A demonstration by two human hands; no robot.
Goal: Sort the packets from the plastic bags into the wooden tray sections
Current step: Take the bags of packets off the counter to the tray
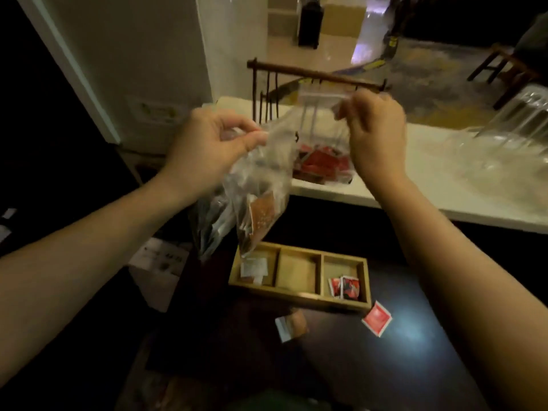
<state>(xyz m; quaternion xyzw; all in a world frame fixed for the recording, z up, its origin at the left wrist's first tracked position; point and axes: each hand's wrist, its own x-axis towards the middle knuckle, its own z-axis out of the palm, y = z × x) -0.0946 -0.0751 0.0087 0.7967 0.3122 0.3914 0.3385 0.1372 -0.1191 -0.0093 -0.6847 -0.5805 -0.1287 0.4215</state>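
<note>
My left hand [213, 143] pinches the top of clear plastic bags [255, 200] that hang down with brown and pale packets inside. My right hand [375, 134] grips the zip edge of another clear bag [320, 155] full of red packets. Both are held up above the wooden tray [299, 298], which lies on the dark table with three sections. White packets [253, 266] lie in its left section, the middle one looks bare, and red packets [345, 287] lie in the right one.
A loose red packet [377, 318] and a brown-and-white packet [292, 324] lie on the dark table in front of the tray. A white counter [415, 179] with crumpled clear plastic [504, 149] runs behind. A wooden chair back [314, 75] and papers [160, 259] are nearby.
</note>
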